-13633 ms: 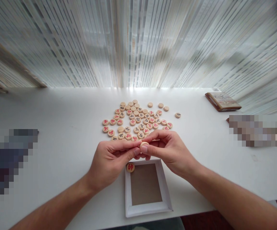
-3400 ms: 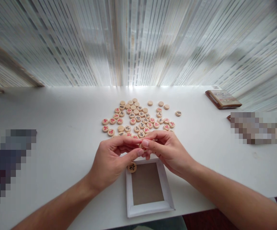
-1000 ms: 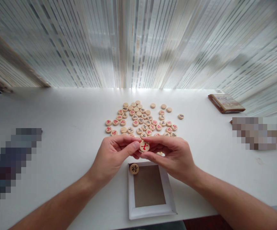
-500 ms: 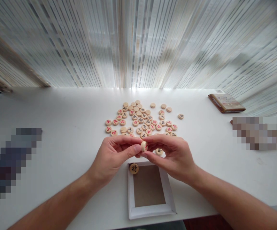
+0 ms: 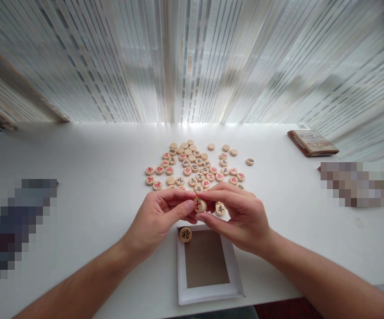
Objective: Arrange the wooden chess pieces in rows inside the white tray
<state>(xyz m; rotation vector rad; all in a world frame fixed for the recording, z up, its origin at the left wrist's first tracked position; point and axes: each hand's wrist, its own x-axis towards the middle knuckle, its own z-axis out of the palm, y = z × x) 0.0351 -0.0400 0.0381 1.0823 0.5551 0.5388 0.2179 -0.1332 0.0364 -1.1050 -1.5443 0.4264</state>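
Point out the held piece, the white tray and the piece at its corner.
Held piece (image 5: pixel 199 205), head view: red-marked face.
White tray (image 5: pixel 210 292), head view: near wall.
Corner piece (image 5: pixel 185 235), head view: black-marked face.

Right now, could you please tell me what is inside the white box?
In the box, a xiangqi piece marked 将 sits far left, hiding anything beneath; brown base shows beside it. The right hand covers the far right corner.

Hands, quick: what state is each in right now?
Left hand: closed, holding a red-marked piece.
Right hand: closed, holding the same piece from the other side.
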